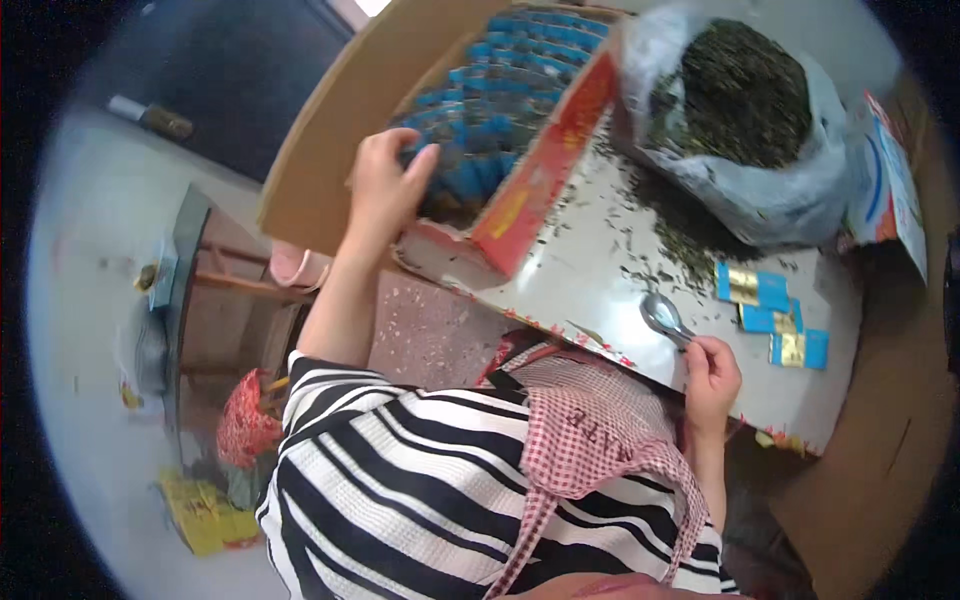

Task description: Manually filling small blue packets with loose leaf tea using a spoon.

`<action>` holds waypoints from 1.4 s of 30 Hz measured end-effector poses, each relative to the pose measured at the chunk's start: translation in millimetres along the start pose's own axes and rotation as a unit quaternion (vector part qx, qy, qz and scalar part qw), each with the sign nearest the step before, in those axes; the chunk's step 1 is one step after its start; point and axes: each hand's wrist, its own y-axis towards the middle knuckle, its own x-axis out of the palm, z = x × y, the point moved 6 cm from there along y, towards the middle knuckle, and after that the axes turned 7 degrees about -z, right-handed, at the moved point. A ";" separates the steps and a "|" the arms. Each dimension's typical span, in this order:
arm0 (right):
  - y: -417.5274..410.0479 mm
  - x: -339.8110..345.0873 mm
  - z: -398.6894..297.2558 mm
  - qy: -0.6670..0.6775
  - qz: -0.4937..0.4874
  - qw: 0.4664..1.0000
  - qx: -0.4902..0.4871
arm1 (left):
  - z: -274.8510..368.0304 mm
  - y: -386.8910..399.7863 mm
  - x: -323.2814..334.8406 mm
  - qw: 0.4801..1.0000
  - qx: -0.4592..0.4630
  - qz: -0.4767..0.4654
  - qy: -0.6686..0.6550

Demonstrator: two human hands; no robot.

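Observation:
My left hand reaches over the near left end of a cardboard box with a red side. Its thumb and index finger are apart beside the blue packets packed in rows in that box. Whether the fingertips touch a packet is hard to see. In my right hand is the handle of a metal spoon, its bowl low over the white tabletop. Three blue and gold packets lie right of the spoon, partly overlapping.
A large clear plastic bag of dried dark leaves stands open behind the spoon. Loose leaves are scattered before it. A printed carton is at the right. A brown cardboard flap rises at left; a pink cup sits below it.

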 end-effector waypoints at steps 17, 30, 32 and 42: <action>5.3 -0.3 -28.3 0.023 0.012 0.999 -0.041 | 257.2 -68.1 126.7 0.850 0.311 -0.368 -0.213; 6.6 0.5 -36.1 -0.035 0.007 0.993 -0.113 | 368.8 -76.1 248.0 0.868 0.288 -0.404 -0.012; 6.8 0.9 -35.2 -0.034 0.002 0.993 -0.112 | 368.1 -74.3 249.7 0.870 0.271 -0.411 -0.004; 7.3 0.0 -31.0 -0.035 0.011 0.991 -0.130 | 352.4 -76.0 240.2 0.865 0.283 -0.397 -0.121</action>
